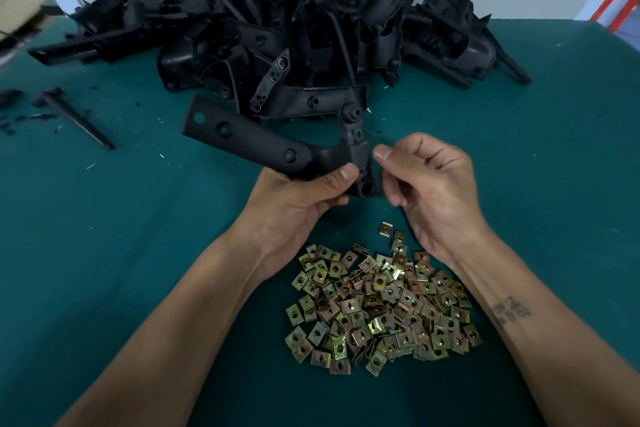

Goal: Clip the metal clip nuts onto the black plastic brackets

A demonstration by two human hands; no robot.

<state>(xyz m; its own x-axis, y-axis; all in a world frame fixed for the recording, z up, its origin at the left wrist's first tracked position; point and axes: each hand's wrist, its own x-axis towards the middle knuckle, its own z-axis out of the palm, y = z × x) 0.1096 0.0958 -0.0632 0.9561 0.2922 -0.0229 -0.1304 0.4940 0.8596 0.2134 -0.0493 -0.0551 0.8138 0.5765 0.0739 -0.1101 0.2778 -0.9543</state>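
My left hand (pixel 304 194) grips a black plastic bracket (pixel 249 140) by its bent end, holding it above the table with its long arm pointing up and left. My right hand (pixel 426 184) sits just right of that end, fingers curled and thumb tip close to the bracket's upright tab; I see no clip nut between its fingers. A heap of brass-coloured metal clip nuts (pixel 381 305) lies on the green table between my forearms.
A large pile of black plastic brackets (pixel 294 28) fills the far middle of the green table (pixel 121 236). A loose black strip (pixel 78 118) and small black scraps lie at the far left. A cardboard box corner (pixel 20 7) shows at the top left.
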